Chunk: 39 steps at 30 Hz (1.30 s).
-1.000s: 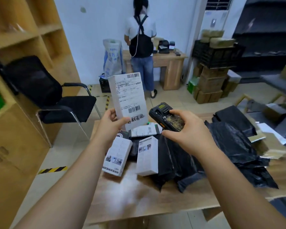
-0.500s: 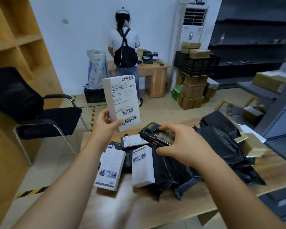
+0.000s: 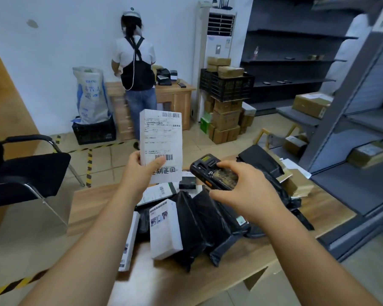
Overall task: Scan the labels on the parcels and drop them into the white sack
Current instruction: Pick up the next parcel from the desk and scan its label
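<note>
— What did the hands hold?
— The left hand (image 3: pixel 139 171) gripped an upright white parcel (image 3: pixel 161 138); the right hand (image 3: pixel 243 191) gripped a black scanner (image 3: pixel 212 174) just right of it.
— And the white sack (image 3: pixel 91 96)?
— Far left, by the wall.

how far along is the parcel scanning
Done: nothing can be confirmed; the white sack stands far off by the wall. In hand: left hand holds up a white labelled box, right hand grips the scanner. Left: boxes and black bags on the table.

Both forearms enter from the frame's lower edge bare to the left hand (image 3: pixel 139 173) and right hand (image 3: pixel 248 191), with no sleeves, gloves, or jewellery.
</note>
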Motion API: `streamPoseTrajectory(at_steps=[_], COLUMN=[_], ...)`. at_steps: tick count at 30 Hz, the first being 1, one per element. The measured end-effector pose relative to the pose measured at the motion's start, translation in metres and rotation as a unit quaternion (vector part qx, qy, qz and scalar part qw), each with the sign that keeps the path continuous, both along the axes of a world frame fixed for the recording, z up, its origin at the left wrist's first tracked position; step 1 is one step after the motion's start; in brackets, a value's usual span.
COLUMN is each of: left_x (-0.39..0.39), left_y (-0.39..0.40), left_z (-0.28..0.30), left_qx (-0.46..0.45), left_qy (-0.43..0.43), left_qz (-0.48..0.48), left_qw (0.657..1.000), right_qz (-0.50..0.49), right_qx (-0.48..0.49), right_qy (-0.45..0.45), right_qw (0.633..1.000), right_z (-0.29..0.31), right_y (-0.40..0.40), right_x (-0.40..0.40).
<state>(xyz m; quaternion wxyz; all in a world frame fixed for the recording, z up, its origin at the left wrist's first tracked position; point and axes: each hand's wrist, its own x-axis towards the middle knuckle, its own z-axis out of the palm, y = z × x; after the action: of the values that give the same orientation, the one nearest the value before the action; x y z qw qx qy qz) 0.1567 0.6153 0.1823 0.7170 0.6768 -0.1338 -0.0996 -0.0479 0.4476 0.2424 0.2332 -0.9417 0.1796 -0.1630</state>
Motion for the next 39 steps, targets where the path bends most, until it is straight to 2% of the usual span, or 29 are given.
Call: streamPoseTrajectory(at_steps=[4,10,14,23,27,31,39], left_x=[-0.027,-0.07,-0.119,-0.277,-0.35,-0.403,-0.457], left_y=[-0.026,-0.089,-0.166,-0.365,-0.441,-0.507,-0.657], left_z=[-0.003,0.0,0.001,0.027,0.024,0.005,-0.039], left_qx=[0.063,0.085,0.107,0.059,0.047,0.077,0.118], left_qy=[-0.033,-0.029,-0.045,-0.032,-0.004,0.016,0.02], left_qz=[-0.074,-0.162,-0.248,-0.38,-0.436,-0.467,-0.528], left_qw=[0.995,0.983,0.962,0.923,0.898,0.881,0.84], right_qz=[-0.043,-0.111,-0.177,-0.327,-0.395,-0.447,-0.52], right_qx=[0.002,0.023,0.032,0.037,0.052,0.056,0.059], right_qy=[-0.045,-0.09,-0.121,-0.199,-0.209,-0.205,-0.174], right_qw=[0.998,0.989,0.976,0.923,0.893,0.869,0.834], right_z=[-0.011,-0.033,-0.035,-0.029,-0.039,-0.057,-0.093], right_y=[-0.029,-0.09,-0.151,-0.295,-0.345,-0.385,-0.489], right_x=[-0.021,-0.077,-0.139,-0.32,-0.395,-0.452,-0.505])
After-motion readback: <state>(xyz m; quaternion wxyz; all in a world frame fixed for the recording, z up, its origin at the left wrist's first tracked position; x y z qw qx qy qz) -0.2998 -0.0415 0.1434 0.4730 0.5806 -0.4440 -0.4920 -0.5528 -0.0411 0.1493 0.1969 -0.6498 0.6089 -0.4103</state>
